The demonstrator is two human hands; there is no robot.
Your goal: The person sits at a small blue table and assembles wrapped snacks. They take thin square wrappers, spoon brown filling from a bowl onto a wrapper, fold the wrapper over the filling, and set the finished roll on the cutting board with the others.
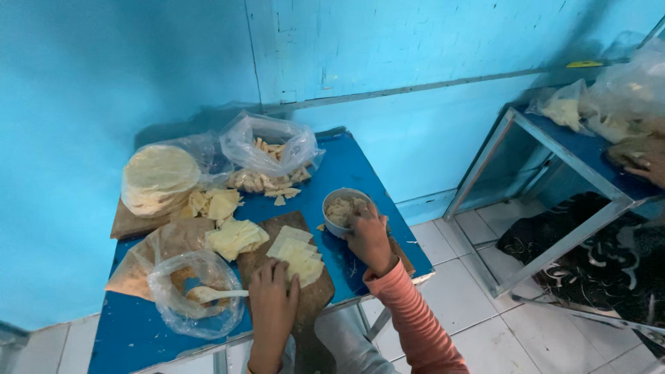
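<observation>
Two hands work on our blue table point(360, 173). Our right hand point(369, 235) sits at the four o'clock edge of the small round bowl point(339, 208), fingers curled together over its rim and dipping into the pale filling inside. Our left hand point(272, 298) rests on the dark wooden board point(312, 294), its fingers together and pressed flat; we cannot tell that it grips anything. Just off its one o'clock lies a fanned stack of pale square wrappers point(299, 255), touching the board.

At nine o'clock of the left hand, a clear plastic bag point(197, 291) holds a white spoon point(211, 294). At eleven o'clock of the board lie more cut wrappers point(235, 237). Farther up, at twelve o'clock, an open bag of folded pieces point(267, 156) sits beside a bagged stack of round flatbreads point(159, 176). Well apart, at three o'clock, another person's hand point(644, 163) rests on a second blue table point(589, 149).
</observation>
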